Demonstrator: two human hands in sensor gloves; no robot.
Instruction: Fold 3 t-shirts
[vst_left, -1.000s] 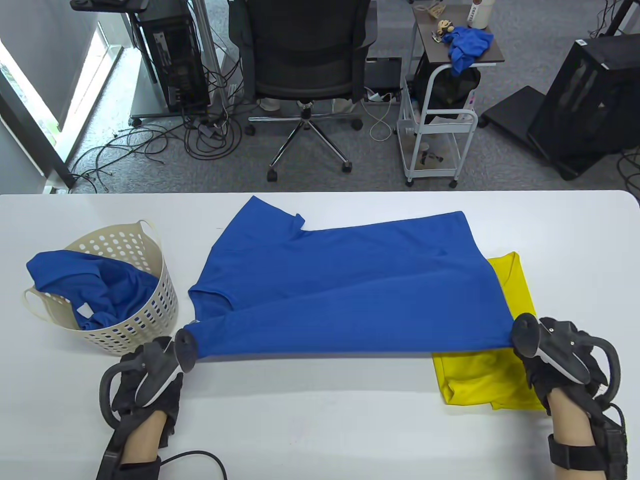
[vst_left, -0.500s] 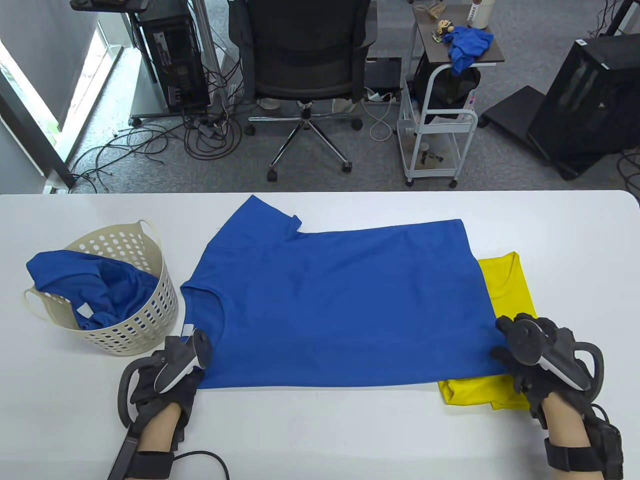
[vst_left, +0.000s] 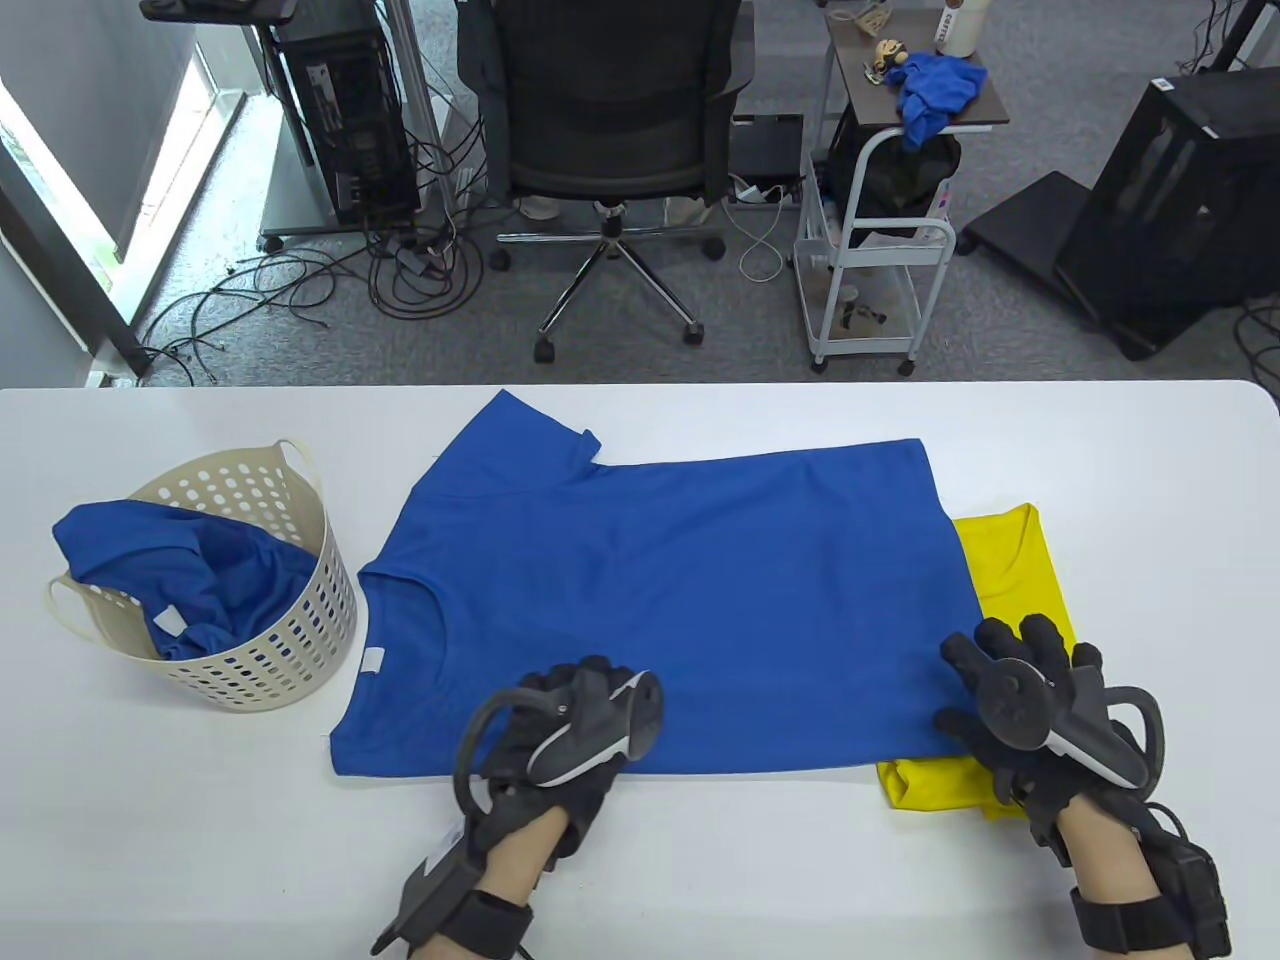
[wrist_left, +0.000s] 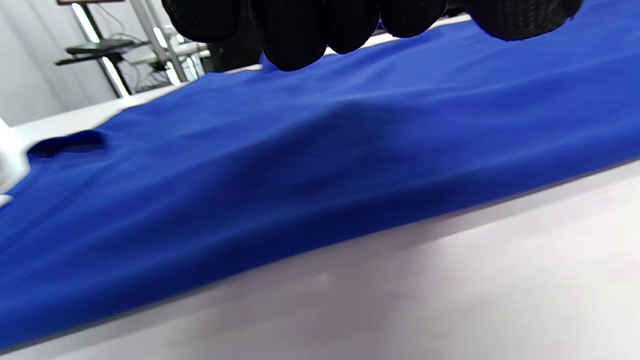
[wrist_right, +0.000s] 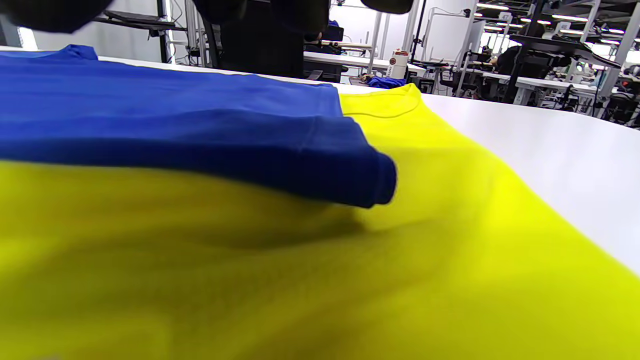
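A blue t-shirt (vst_left: 660, 600) lies spread flat on the white counter (vst_left: 700, 860), neck toward the left with a small white label inside the collar, hem toward the right. Its hem end overlaps a folded yellow t-shirt (vst_left: 1020, 580), which shows beyond the blue edge on the right and near side. A second blue t-shirt (vst_left: 190, 585) sits crumpled in a cream perforated basket (vst_left: 300, 640) left of the spread one.

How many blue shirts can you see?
3. One blue t-shirt lies spread flat on the table, one blue shirt is bunched in the white basket, and one blue garment, maybe a shirt, sits on the cart behind. More could hide in the basket.
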